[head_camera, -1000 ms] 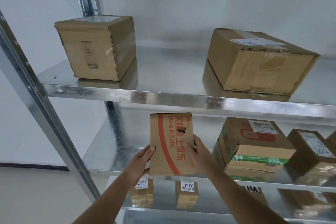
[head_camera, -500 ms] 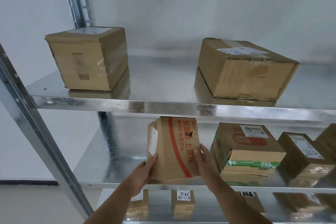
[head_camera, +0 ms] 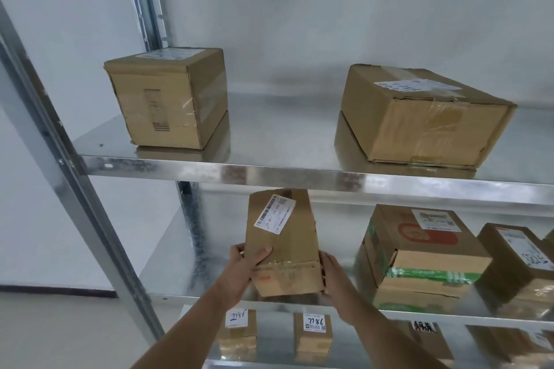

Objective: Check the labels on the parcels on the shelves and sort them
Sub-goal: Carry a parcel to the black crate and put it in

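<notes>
Both hands are on a small parcel point(head_camera: 283, 241) at lower center, in front of the middle shelf point(head_camera: 419, 313): left hand point(head_camera: 245, 262) grips its left edge, right hand point(head_camera: 334, 274) grips its right side. White label point(head_camera: 275, 213) faces the camera.

Wall point(head_camera: 329, 9): plain pale grey-white, unmarked, running behind the whole rack.
Floor point(head_camera: 60, 335): light beige, seen at lower left.
Skirting point(head_camera: 57, 290): dark strip where wall meets floor.
Rack point(head_camera: 269, 172): shiny galvanised metal shelving, three levels in view.
Front post point(head_camera: 75, 189): slanted metal upright at left.
Back post point(head_camera: 144, 0): slotted upright against the wall.
Light: soft, even, with dull reflections on the shelf surfaces.
</notes>
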